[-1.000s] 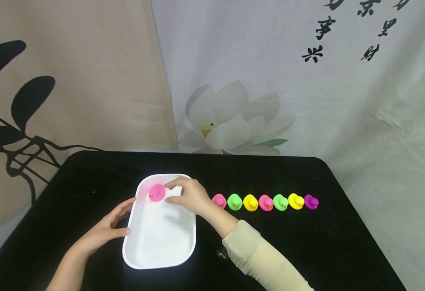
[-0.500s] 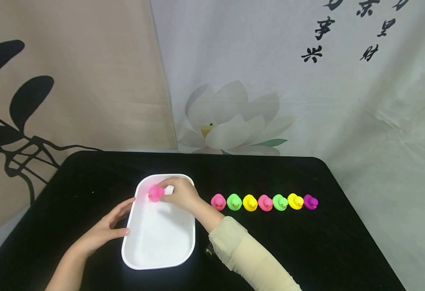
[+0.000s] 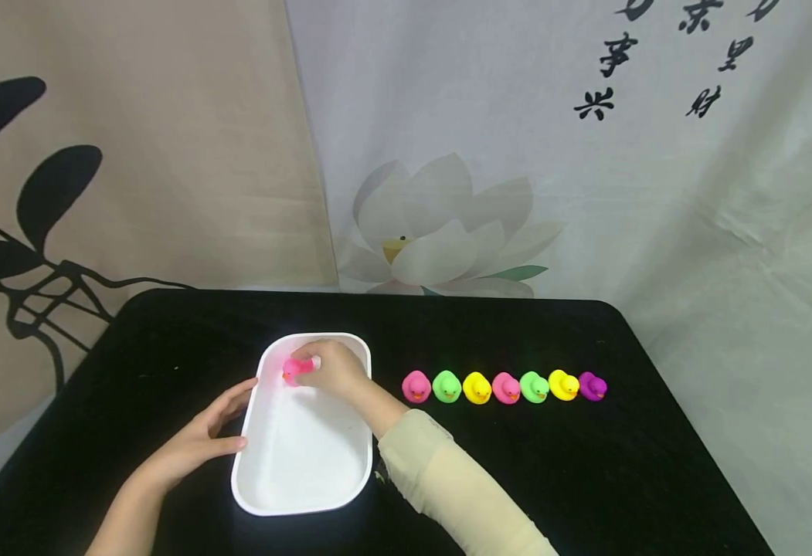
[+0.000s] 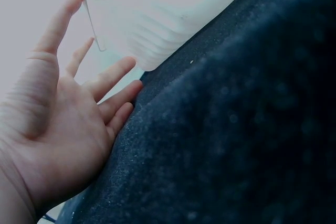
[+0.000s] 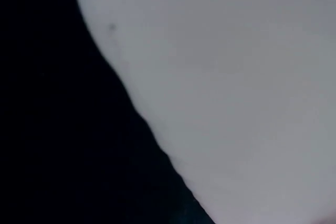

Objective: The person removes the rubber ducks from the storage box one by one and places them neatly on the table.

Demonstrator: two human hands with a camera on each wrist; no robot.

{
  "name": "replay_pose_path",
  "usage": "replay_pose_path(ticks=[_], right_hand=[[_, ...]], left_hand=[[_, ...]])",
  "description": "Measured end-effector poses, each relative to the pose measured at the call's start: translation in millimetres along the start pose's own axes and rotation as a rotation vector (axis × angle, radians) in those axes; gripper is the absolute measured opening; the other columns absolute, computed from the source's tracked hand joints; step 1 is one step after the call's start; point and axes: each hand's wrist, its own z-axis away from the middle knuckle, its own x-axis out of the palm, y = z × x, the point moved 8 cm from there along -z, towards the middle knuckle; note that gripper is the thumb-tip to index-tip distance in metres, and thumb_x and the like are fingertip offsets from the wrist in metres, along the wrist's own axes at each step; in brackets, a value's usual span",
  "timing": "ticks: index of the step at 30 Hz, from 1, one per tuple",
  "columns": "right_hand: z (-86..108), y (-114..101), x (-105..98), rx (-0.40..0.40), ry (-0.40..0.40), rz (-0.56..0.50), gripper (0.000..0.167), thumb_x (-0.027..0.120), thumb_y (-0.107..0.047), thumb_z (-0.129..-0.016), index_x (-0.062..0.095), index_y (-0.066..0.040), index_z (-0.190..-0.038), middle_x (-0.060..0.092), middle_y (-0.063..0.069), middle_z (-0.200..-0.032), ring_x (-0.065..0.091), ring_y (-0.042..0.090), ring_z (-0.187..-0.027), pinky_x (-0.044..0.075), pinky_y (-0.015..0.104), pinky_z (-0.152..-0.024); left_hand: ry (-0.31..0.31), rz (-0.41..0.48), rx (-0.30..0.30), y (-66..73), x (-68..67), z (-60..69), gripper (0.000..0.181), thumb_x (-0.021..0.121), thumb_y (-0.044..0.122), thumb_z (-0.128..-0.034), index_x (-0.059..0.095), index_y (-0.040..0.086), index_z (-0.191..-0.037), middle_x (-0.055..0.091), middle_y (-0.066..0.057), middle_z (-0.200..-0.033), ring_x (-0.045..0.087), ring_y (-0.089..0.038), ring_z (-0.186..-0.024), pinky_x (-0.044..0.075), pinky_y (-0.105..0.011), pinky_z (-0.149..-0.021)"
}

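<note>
Near the far left corner inside the white tray [image 3: 301,471], a pink rubber duck [image 3: 290,371] is pinched between the thumb and fingers of my right hand [image 3: 338,374]. Part of the duck is hidden by those fingers. My left hand [image 3: 195,439] stays at the tray's left side, fingers extended and spread, with thumb and fingertips touching its edge. In the left wrist view the left hand [image 4: 68,124] shows its open palm beside the tray's ribbed outer wall [image 4: 157,35]. Only the blurred pale tray wall [image 5: 220,87] fills much of the right wrist view.
Right of the tray, a row of rubber ducks runs across the black-covered table [image 3: 552,479]: a pink duck [image 3: 416,387] nearest the tray, then several green, yellow and pink ones, and a purple duck [image 3: 592,386] at the far end. A printed curtain [image 3: 440,116] hangs behind.
My right hand has reached further left into the tray, and its fingers have closed around the pink duck. The left hand and the row of ducks hold their places.
</note>
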Motion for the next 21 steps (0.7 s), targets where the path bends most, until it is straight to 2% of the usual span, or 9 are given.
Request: replay_pose_path(ticks=[7, 14, 21], right_hand=[[-4.8, 2, 6, -0.004, 0.020, 0.030, 0.035, 0.080, -0.021, -0.078, 0.072, -0.016, -0.112, 0.070, -0.006, -0.106, 0.062, 0.011, -0.101, 0.045, 0.017, -0.087], [-8.2, 6, 11, 0.031, 0.024, 0.047, 0.034, 0.080, -0.024, -0.078, 0.073, -0.017, -0.111, 0.069, -0.009, -0.104, 0.060, 0.007, -0.097, 0.046, 0.017, -0.086], [-9.3, 7, 13, 0.052, 0.015, 0.056, 0.035, 0.080, -0.025, -0.078, 0.072, -0.019, -0.112, 0.069, -0.009, -0.105, 0.061, 0.007, -0.100, 0.045, 0.016, -0.085]], left_hand=[[0.001, -0.005, 0.011, 1.1, -0.2, 0.4, 0.075, 0.065, 0.014, -0.0852, 0.027, 0.016, -0.149, 0.032, -0.021, -0.148, 0.032, -0.049, -0.127, 0.030, -0.075, -0.089], [0.001, -0.006, 0.018, 1.9, 0.7, -0.4, 0.075, 0.065, 0.013, -0.0848, 0.027, 0.015, -0.149, 0.032, -0.021, -0.148, 0.032, -0.048, -0.127, 0.032, -0.074, -0.089], [0.001, -0.008, 0.011, 3.2, 0.8, 0.6, 0.075, 0.065, 0.013, -0.0858, 0.026, 0.015, -0.149, 0.031, -0.023, -0.149, 0.032, -0.050, -0.127, 0.029, -0.076, -0.089]])
